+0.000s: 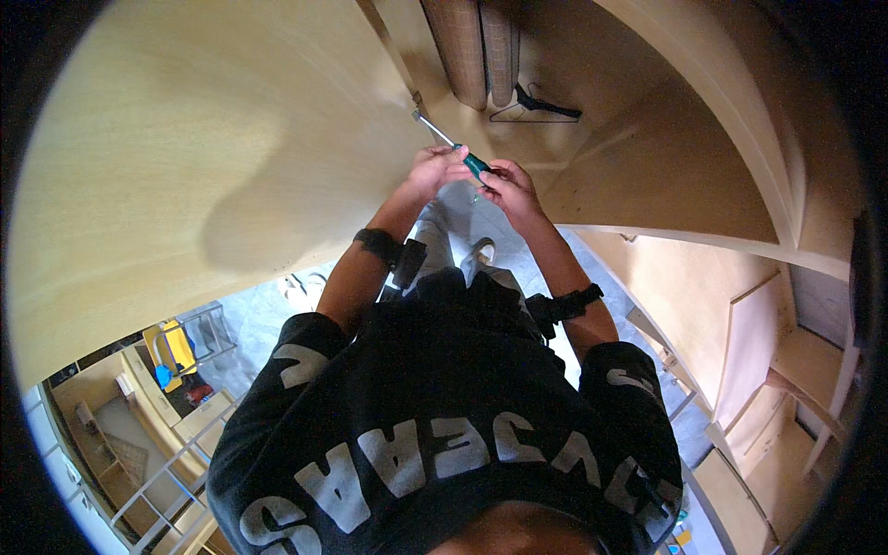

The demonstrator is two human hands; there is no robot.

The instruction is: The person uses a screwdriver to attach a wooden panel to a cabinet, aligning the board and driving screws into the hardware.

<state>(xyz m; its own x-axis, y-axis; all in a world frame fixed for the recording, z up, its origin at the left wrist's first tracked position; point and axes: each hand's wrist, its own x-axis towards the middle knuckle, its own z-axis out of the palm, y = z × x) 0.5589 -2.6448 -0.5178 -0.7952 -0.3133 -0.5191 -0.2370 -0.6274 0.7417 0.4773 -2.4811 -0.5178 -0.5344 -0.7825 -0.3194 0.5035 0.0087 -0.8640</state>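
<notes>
A screwdriver with a dark green handle and a bright metal shaft slants up and to the left between my hands. Its tip meets or lies very near a small metal fitting, which looks like a hinge, at the edge of the large wooden door. My left hand is closed around the front of the handle, where the shaft begins. Farther back, my right hand grips the handle's rear end with curled fingers.
Inside the wooden cabinet at the right are brown rolls and black hangers. A yellow chair stands at lower left near a metal rail. My shoe shows on the grey floor below. More wooden shelving fills the lower right.
</notes>
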